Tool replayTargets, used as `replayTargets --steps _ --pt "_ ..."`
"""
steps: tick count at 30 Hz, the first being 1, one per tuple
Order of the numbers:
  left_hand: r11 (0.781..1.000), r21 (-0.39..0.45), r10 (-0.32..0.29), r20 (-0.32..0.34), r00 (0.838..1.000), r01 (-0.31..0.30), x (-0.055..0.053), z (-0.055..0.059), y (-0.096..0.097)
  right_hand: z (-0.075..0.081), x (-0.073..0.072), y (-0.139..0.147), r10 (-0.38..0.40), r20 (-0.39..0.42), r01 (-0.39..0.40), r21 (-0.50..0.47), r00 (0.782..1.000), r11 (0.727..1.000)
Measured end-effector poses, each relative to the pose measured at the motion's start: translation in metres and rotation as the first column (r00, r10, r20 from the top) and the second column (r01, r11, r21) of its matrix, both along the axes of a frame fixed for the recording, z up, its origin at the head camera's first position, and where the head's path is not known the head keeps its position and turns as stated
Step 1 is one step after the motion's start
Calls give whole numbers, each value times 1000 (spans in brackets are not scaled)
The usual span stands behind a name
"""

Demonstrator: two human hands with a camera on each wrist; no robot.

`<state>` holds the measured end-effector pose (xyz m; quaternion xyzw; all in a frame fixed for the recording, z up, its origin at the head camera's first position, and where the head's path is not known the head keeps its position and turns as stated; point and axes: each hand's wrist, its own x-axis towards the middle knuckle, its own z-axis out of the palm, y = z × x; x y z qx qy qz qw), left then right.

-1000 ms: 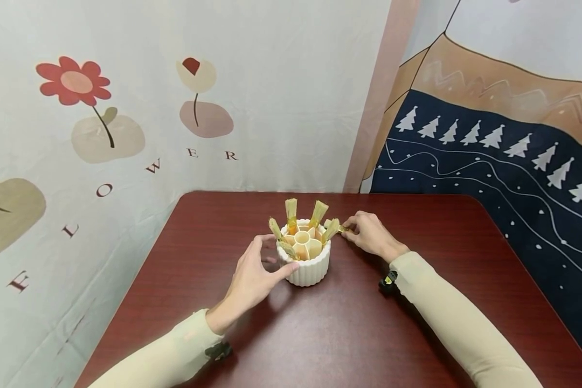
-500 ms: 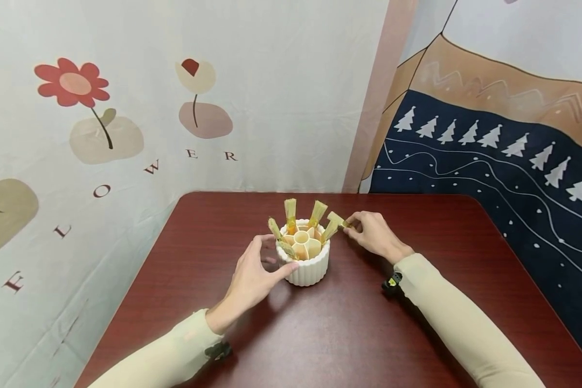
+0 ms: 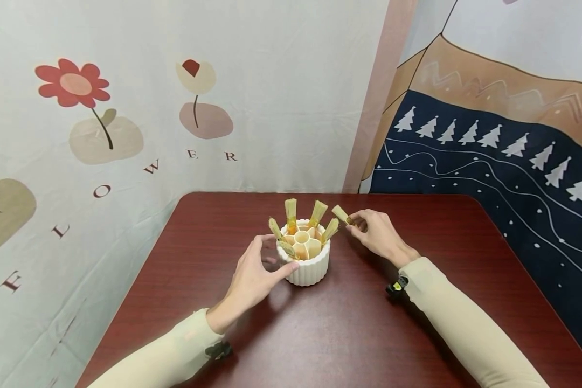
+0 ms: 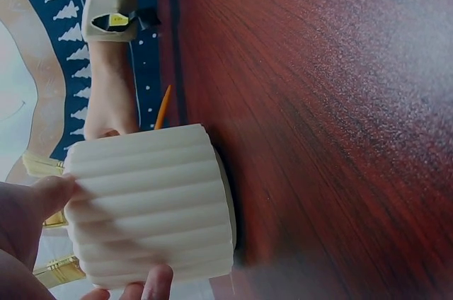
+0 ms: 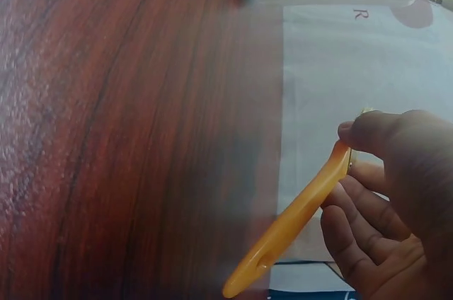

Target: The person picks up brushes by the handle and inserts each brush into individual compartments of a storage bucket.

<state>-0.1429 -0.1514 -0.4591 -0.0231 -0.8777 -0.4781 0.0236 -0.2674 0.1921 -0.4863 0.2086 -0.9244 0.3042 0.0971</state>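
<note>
A white ribbed round holder (image 3: 307, 274) with petal-shaped compartments stands on the table. My left hand (image 3: 252, 277) holds it, thumb on the near rim and fingers round the left side; in the left wrist view the fingertips lie on the ribbed wall (image 4: 152, 208). Several paintbrushes (image 3: 318, 212) stand in the compartments, pale bristles up. Just right of the holder, my right hand (image 3: 380, 234) pinches another paintbrush (image 3: 340, 213) near its ferrule. That brush's bristles point up and left, and its orange handle (image 5: 283, 226) slants down below the fingers in the right wrist view.
The dark red wooden table (image 3: 359, 334) ends at a back edge close behind the holder. A pale curtain (image 3: 281, 108) with printed flowers hangs behind, and a navy cloth (image 3: 465, 161) with white trees is at the right.
My right hand has drawn slightly right, and its paintbrush has tipped bristles-up, coming out from behind the brush at the holder's right side. The left hand and holder stay put.
</note>
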Motion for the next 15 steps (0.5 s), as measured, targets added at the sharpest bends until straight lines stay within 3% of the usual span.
replayTargets --steps 15 --pt "1000 -3 0 -7 1000 0 2 2 0 18 18 1 -25 -62 19 -86 998 996"
